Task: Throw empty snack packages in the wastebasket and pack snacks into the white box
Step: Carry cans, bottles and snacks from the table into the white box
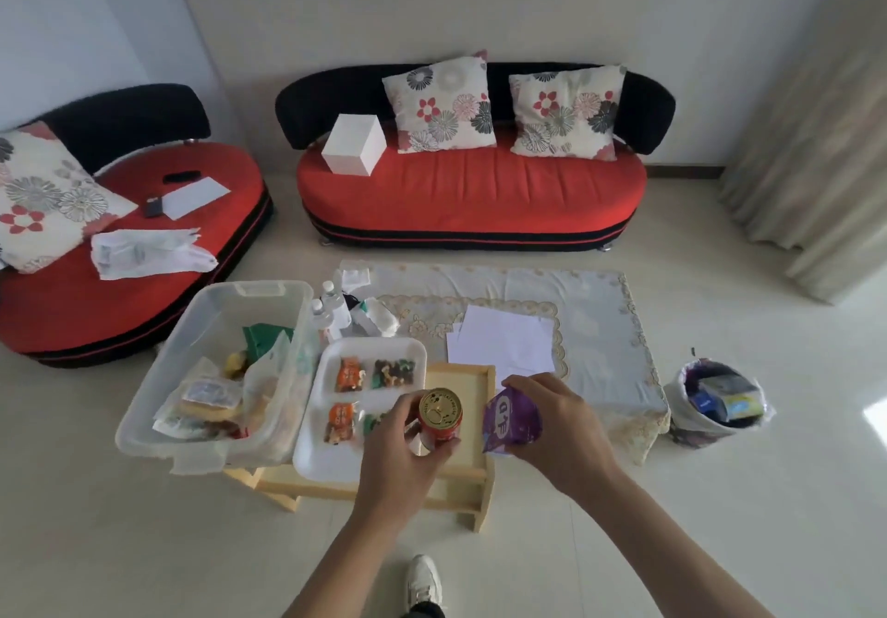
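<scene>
Head view: the red sofa (470, 190) carries the white box (353, 144) at its left end, well behind the translucent snack bin (211, 300), and the wastebasket (691, 430) stands on the floor at right. The left hand (403, 454) grips a red can (440, 410) over the wooden tray (463, 377); the right hand (559, 420) holds a purple packet (509, 420) beside it.

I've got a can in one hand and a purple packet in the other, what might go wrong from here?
The clear bin hangs well off the wooden stand; a bump from your left hand holding the can might tip it. The wastebasket stands on the floor to the right and looks fairly full, so the purple packet in your right hand might miss or slide out if tossed.
</scene>
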Demonstrator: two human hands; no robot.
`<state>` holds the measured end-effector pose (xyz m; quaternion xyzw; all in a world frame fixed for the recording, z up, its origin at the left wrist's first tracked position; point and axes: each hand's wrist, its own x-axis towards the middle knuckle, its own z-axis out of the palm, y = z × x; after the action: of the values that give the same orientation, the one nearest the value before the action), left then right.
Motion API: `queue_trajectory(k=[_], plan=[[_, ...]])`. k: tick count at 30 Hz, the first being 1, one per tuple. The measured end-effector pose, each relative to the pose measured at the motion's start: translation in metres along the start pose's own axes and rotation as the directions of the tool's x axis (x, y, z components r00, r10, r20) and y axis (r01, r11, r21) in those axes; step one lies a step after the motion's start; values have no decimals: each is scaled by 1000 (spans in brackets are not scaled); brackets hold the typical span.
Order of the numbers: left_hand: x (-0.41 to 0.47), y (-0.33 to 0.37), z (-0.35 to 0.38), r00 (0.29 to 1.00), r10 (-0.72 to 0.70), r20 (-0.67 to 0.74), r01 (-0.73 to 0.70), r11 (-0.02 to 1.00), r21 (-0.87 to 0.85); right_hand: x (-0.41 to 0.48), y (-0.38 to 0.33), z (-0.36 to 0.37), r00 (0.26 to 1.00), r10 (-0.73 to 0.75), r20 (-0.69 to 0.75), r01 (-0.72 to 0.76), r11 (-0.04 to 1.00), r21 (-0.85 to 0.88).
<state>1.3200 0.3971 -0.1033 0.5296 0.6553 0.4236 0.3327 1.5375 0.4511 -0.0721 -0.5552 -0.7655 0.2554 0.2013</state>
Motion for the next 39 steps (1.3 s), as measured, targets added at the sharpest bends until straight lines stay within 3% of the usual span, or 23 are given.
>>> queue_trajectory(k=[7,14,28,39], plan=[[102,-35,2,990,-5,144,2,1000,17,70,2,33,989,143,-36,-144,989,-25],[161,-80,27,978,-30,208,22,999,44,129,27,72,974,225,15,-225,973,-45],[229,-184,97,986,-54,160,53,999,11,189,110,179,965,263,17,-262,964,-33],[236,-226,124,977,-121,175,111,992,63,209,140,203,988,145,44,-139,984,-109]])
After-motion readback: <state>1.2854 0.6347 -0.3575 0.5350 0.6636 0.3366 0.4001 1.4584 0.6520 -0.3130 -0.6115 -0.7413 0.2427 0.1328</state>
